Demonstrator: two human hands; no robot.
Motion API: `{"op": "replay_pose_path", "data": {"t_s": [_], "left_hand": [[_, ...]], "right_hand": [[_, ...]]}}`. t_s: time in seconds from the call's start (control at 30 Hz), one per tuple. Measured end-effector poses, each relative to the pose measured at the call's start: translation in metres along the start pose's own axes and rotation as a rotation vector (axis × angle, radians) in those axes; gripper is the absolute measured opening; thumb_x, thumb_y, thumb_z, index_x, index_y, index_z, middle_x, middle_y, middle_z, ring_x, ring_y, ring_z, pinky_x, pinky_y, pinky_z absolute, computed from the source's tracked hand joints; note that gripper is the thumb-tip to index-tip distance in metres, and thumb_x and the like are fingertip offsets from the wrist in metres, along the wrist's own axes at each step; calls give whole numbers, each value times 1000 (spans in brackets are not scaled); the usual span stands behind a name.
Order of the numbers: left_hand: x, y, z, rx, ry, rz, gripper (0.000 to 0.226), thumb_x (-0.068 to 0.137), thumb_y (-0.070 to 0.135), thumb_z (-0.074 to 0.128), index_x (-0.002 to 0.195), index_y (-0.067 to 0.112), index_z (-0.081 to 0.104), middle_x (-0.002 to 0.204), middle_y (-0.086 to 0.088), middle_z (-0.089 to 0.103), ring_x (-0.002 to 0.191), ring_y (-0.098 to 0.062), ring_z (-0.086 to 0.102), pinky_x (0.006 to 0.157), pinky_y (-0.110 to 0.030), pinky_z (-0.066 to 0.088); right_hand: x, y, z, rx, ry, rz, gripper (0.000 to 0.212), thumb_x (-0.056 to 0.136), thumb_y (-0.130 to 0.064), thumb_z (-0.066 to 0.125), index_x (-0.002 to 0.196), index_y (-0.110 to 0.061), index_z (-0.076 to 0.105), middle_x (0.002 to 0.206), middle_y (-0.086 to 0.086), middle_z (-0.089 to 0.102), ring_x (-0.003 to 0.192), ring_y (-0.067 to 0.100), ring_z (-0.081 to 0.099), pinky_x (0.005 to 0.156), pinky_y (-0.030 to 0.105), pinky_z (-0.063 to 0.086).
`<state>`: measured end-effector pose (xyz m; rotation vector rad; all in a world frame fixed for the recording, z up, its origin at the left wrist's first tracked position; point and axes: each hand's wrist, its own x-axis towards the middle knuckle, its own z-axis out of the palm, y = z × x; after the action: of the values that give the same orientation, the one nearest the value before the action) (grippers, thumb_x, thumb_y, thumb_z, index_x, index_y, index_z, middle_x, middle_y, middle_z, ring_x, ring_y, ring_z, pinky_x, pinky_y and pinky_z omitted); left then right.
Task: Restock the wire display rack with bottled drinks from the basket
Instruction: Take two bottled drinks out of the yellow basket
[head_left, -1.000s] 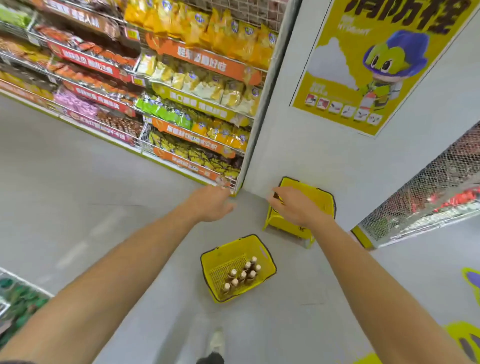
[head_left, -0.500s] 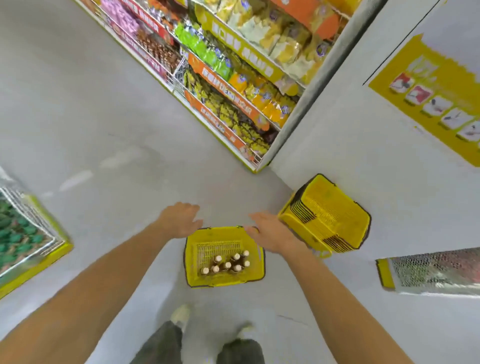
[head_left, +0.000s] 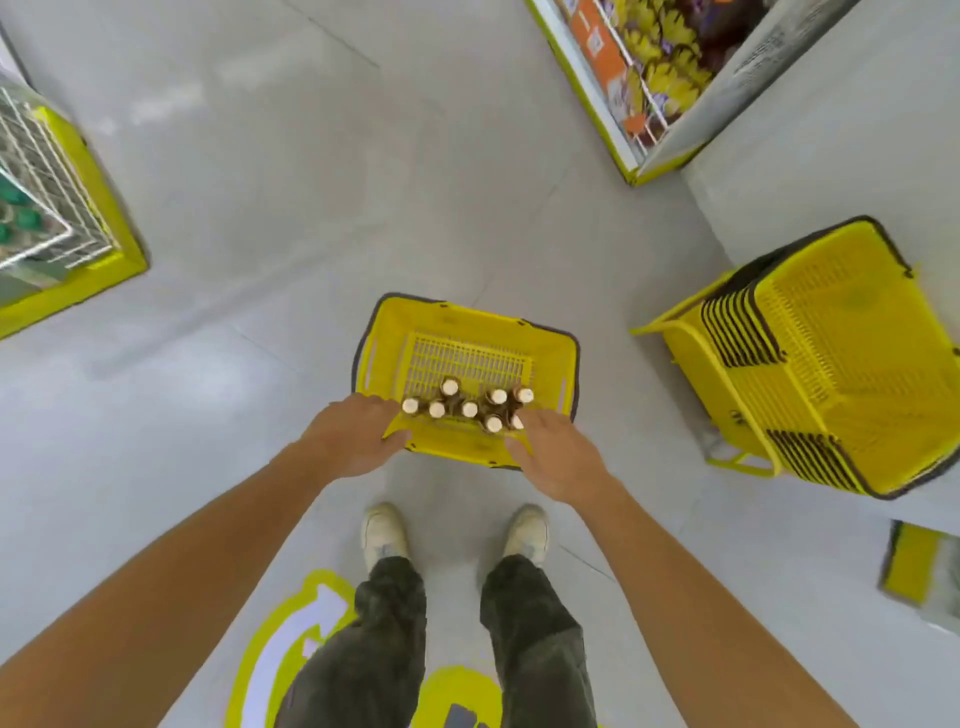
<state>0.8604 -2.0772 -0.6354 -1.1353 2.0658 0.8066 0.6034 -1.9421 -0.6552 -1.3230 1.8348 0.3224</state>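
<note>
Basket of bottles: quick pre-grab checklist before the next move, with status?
1. Bottles upright, caps on: ok.
2. Basket flat on floor: ok.
3. Left hand empty, open, at basket's near rim: ok.
4. Right hand empty, open beside bottles: ok.
5. Either hand gripping a bottle: not ok, none held yet.
6. Free slot on wire rack: cannot tell, mostly out of frame.
</note>
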Motion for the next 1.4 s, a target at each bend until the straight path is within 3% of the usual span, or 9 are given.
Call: {"op": "replay_pose_path", "data": {"t_s": [0.23,0.47,0.6,0.73,0.9,1.1,1.17,1.3,1.4], "left_hand": [[127,2,109,28,76,42,49,103,47,51,137,13,59,136,-13,64,129,-37,55,100,-48,51],[238,-18,157,40,200,48,58,103,51,49,139,6,55,136,-19,63,129,-41,55,99,-53,51],[292,-24,169,47,267,108,62,101,54,54,143,8,52,139,-18,62,129,-39,56,98,-51,51],[326,-28,184,44,264,205,59,99,51,61,145,16,54,143,-11,62,132,-36,56,98,-45,50],[360,-30,187,-205,422,270,37,101,45,57,99,8,66,93,-12,70,88,-35,65,68,-42,46],[401,-23,193,-510,585,248,22,94,29,72,96,8,65,87,-11,70,82,-32,65,70,-48,51],[402,-22,198,-641,598,235,28,90,32,78,98,7,67,88,-12,71,83,-31,66,73,-51,53],[364,-22,173,-849,615,332,45,77,49,74,92,7,68,88,-21,70,79,-23,65,76,-57,54],[291,-10,110,-1005,636,389,37,82,36,78,96,3,69,92,-24,70,85,-14,63,81,-50,54]], "right_hand": [[104,80,112,21,-14,46,62,110,-49,42,160,-13,41,158,15,46,148,36,41,113,51,46],[210,109,146,4,168,4,58,110,-46,46,151,-4,47,147,22,54,136,43,52,107,50,47],[255,128,161,-67,167,35,60,111,-46,45,152,-3,45,148,21,54,135,40,54,107,48,47],[284,140,171,-92,170,22,43,108,-38,56,133,-4,57,133,23,65,122,43,62,90,44,50],[313,147,156,106,286,62,42,105,-39,62,122,-1,60,120,25,67,109,42,62,74,37,40],[347,154,162,388,534,25,26,101,-35,71,95,-12,61,79,-5,57,74,16,53,53,19,35],[347,152,165,455,582,7,24,100,-33,73,94,-11,64,77,-7,60,70,9,53,55,13,39],[306,133,146,560,698,-86,22,97,-30,75,92,-11,66,73,-10,60,66,2,54,58,19,35],[236,97,84,678,789,-177,15,95,-31,78,98,-18,71,81,-7,70,74,3,65,68,23,47]]}}
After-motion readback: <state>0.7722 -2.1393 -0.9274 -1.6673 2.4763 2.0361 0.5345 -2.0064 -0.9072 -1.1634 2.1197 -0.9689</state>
